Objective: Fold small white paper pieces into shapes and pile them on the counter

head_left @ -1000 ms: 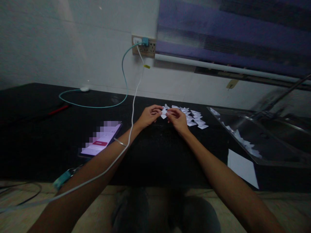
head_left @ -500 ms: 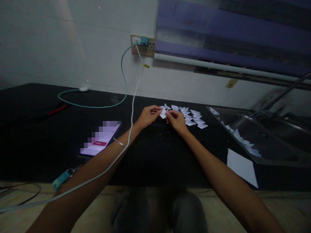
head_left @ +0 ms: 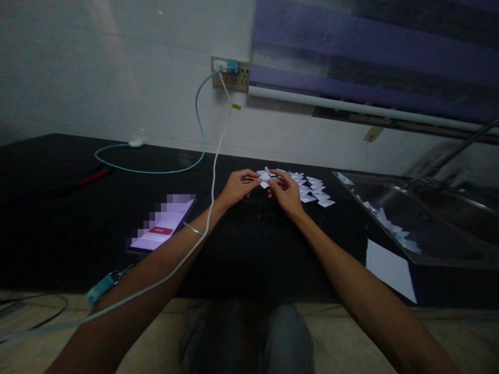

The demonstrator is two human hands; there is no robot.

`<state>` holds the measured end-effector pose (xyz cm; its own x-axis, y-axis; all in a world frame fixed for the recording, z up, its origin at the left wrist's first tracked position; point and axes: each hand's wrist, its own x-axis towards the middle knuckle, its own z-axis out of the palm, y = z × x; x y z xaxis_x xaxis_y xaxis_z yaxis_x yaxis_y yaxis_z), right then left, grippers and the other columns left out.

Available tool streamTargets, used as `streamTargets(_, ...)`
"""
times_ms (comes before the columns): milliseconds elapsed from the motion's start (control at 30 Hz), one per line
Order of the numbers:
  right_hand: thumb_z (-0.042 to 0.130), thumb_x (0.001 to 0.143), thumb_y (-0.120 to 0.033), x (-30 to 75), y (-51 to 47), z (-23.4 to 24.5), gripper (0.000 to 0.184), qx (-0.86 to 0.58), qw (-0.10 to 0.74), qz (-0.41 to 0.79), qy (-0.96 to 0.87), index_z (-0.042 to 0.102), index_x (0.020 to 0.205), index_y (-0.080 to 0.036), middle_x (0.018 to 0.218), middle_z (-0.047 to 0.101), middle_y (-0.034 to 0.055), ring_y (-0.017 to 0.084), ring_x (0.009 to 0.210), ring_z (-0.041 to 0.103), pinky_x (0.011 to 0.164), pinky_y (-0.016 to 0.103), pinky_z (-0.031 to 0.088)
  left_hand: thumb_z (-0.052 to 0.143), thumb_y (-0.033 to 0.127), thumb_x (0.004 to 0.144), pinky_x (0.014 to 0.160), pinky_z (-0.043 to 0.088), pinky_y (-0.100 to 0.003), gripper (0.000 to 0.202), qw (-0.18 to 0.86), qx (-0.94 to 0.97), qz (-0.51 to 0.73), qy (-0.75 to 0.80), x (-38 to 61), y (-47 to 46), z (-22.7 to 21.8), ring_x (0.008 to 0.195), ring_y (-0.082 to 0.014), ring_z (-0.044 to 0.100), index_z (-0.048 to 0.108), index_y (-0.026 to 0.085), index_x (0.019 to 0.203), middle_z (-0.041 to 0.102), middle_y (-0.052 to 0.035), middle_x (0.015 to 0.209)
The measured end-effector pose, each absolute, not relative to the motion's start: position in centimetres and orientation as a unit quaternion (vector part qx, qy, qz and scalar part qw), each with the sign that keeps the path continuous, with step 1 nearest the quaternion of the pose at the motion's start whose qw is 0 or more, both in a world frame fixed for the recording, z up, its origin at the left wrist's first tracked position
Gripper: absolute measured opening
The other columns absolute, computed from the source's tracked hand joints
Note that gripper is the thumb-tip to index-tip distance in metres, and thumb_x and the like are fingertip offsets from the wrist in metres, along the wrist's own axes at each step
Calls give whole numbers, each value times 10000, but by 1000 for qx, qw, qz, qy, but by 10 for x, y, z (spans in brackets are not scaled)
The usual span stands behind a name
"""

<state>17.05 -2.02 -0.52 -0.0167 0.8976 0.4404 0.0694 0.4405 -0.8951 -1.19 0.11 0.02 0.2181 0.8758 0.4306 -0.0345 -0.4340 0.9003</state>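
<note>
Over the back of the black counter, a small folded white paper piece is between my two hands. My left hand is closed in a pinch on its left edge, thumb against the fingertips. From the other side my right hand grips it with the thumb at its near right edge and the index finger raised along the far side. Several similar folded paper pieces lie in overlapping rows just right of and behind my right hand. Exact folds are too small to make out.
Left of my left forearm lies a lit phone, with a teal key fob nearer the edge. A white cable crosses that forearm. To the right are a paper stack and a steel sink with more folded pieces along its rim.
My right index finger has lifted and straightened along the far side of the paper. The paper's visible shape has shifted slightly; my left hand has stayed nearly still.
</note>
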Motion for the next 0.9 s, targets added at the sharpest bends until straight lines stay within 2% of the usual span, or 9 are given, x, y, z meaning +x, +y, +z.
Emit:
streamTargets(100,821,737,-556,171,-21,-4,434,-374,585,364,-621,683,1007,-245,849,708,21,158,669,645,577,313,565,791,319,794,438,437,-218,191,425,648,541,327,-12,-1,2,630,-135,664,711,159,862,766,-88,859)
streamTargets(233,820,720,-577,171,-19,-4,412,-375,584,362,-622,676,880,-226,791,684,14,156,648,629,556,312,559,799,356,794,431,420,-218,216,428,658,534,314,-13,-1,2,590,-116,626,689,172,823,732,-66,797)
streamTargets(433,815,718,-582,172,-18,-6,391,-390,579,365,-616,690,847,-235,764,679,12,166,663,636,566,316,566,805,402,787,450,433,-226,261,432,667,520,313,-13,0,1,626,-130,646,653,192,813,714,-58,791)
streamTargets(633,794,741,-569,173,-18,-8,367,-399,572,357,-621,691,851,-234,788,685,15,164,655,635,577,320,570,809,382,785,435,417,-206,278,485,664,483,302,-12,1,0,618,-135,659,643,183,888,687,-37,747)
streamTargets(900,824,692,-551,172,-16,-11,381,-407,571,378,-604,714,842,-218,769,690,19,171,662,639,544,312,568,787,376,798,441,418,-206,239,450,668,494,326,-12,5,-5,601,-109,618,644,186,826,714,-53,814)
